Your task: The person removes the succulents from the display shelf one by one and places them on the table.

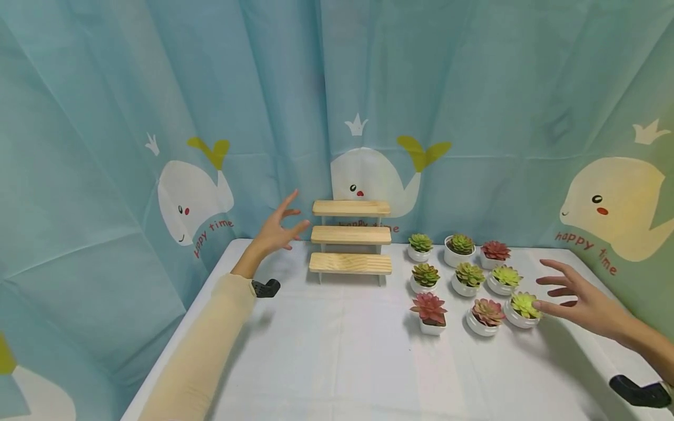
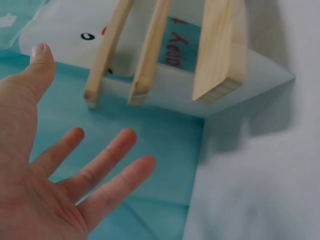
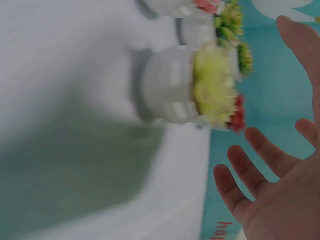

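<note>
My left hand [image 1: 275, 233] hovers beside the left end of a three-step wooden shelf [image 1: 350, 235], fingers spread and holding nothing. In the left wrist view the shelf's plank ends [image 2: 220, 55] stand beyond the fingertips. At the right, my right hand [image 1: 587, 301] reaches toward a bright yellow-green succulent in a round white pot [image 1: 523, 310], fingers apart. In the right wrist view that potted succulent [image 3: 170, 85] appears blurred, with a gap between it and the fingers. Near it stand a pink succulent [image 1: 487, 316] and a red one in a square pot [image 1: 430, 313].
More potted succulents stand behind these, among them a dark green one [image 1: 425, 276], a yellow-green one [image 1: 504, 279] and a red one [image 1: 495, 253]. A white table [image 1: 337, 362] carries everything. Blue curtains [image 1: 284, 88] with whale prints hang behind and beside it.
</note>
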`<state>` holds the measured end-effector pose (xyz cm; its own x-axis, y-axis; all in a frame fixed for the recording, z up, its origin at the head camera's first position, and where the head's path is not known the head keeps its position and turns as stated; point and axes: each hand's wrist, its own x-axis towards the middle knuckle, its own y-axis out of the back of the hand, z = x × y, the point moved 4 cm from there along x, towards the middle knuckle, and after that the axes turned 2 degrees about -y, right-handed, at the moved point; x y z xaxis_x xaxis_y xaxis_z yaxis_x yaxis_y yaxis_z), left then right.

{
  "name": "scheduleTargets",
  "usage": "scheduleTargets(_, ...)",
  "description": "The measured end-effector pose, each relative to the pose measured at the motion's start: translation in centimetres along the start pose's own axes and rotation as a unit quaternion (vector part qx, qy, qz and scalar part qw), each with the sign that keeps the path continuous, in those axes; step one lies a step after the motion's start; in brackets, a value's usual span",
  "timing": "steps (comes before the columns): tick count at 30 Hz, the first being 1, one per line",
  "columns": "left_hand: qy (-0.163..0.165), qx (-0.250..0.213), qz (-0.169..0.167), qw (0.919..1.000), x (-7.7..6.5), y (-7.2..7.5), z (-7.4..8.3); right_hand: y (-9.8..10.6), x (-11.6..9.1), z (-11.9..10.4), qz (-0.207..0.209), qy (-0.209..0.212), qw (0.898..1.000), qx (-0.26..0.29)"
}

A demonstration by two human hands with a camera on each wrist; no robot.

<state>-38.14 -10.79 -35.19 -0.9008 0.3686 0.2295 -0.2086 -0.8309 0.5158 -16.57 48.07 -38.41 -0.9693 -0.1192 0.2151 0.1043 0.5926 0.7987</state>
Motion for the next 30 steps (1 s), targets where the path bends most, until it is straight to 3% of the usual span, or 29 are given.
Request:
scheduleTargets(7, 0.002, 0.037, 0.012, 0.9993, -0.5, 1.0, 0.6, 1.4, 1.2, -1.6, 0.016, 0.012, 1.0, -0.008)
scheduleTargets(15, -0.03, 0.099, 0.021, 0.9944, -0.7, 1.6, 1.6, 2.0, 2.8, -3.4, 0.027, 0.047, 0.998, -0.023)
scheduleTargets(23, -0.045, 0.214, 0.033, 0.9753, -0.7, 1.6, 3.1, 2.5, 5.3, -6.3, 0.016, 0.06, 0.997, -0.055)
scheduleTargets(30, -0.023, 0.305, 0.045, 0.9509, -0.4, 0.9, 4.0, 1.6, 7.6, -8.5, 0.036, 0.098, 0.988, -0.115)
